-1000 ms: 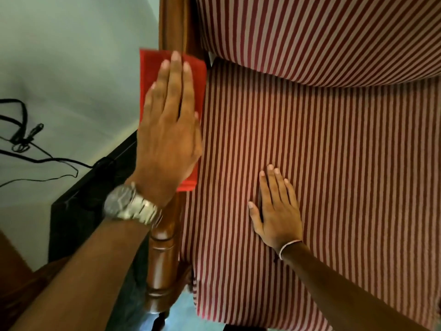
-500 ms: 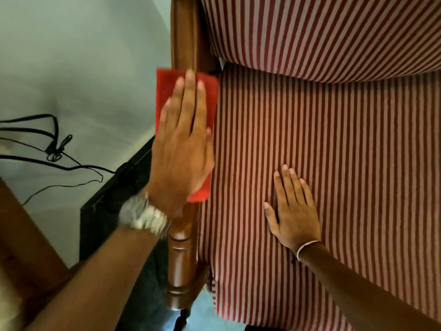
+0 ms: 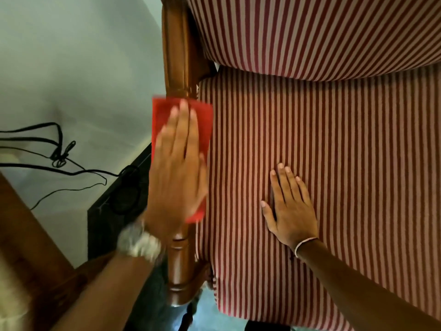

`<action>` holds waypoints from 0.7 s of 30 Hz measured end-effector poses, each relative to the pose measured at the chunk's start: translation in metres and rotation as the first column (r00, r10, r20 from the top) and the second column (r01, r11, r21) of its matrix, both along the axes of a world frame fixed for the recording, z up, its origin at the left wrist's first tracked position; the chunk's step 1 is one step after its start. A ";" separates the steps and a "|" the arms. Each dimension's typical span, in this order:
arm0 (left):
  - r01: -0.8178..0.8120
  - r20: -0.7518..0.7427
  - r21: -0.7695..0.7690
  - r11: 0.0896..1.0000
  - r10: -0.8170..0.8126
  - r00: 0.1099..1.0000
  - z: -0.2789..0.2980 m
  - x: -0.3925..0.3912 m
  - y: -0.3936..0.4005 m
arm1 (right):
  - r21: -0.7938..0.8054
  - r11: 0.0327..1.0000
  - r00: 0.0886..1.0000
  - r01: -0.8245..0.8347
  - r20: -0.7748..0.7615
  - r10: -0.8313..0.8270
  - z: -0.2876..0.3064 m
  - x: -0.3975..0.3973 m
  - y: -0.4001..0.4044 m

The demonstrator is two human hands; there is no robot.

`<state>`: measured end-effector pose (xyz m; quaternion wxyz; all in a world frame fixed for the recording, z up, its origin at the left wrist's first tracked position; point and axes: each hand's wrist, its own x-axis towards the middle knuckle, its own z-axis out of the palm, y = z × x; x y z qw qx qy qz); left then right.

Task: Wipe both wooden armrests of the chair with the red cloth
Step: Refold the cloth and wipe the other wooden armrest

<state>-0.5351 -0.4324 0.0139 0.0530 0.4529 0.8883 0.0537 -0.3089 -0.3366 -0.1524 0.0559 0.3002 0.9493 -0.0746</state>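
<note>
Striped seat [image 3: 334,163] under flat right hand [image 3: 290,206]; left hand [image 3: 177,173] flat on red cloth [image 3: 162,111].

My left hand [image 3: 177,168] has slid the red cloth [image 3: 182,149] along the left armrest [image 3: 177,56] toward me, away from the chair back. 1.0 s ago the cloth's far edge sat close under the back cushion; now a longer stretch of bare wood shows beyond it, and less of the turned front post [image 3: 179,266] shows below my wrist. Hand and watch [image 3: 139,242] are motion-blurred now; earlier they were sharp.
</note>
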 end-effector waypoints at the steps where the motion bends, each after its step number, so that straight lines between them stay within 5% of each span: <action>1: -0.027 0.010 0.032 0.999 0.027 1.000 0.001 -0.017 0.017 | -0.002 1.000 1.000 0.000 0.000 0.000 0.001 0.000 0.000; 5: -0.090 0.025 0.090 0.992 0.089 0.996 -0.002 -0.042 0.045 | 0.004 1.000 1.000 -0.005 0.007 0.005 0.001 0.000 -0.001; 13: -0.091 0.076 0.028 0.995 0.089 0.993 -0.010 0.055 -0.071 | 0.037 0.999 1.000 -0.012 0.015 0.012 -0.002 0.000 -0.004; 21: -0.119 0.014 0.104 0.987 0.119 0.993 -0.005 -0.042 0.040 | 0.042 0.999 0.999 -0.023 0.049 0.021 0.003 -0.002 -0.005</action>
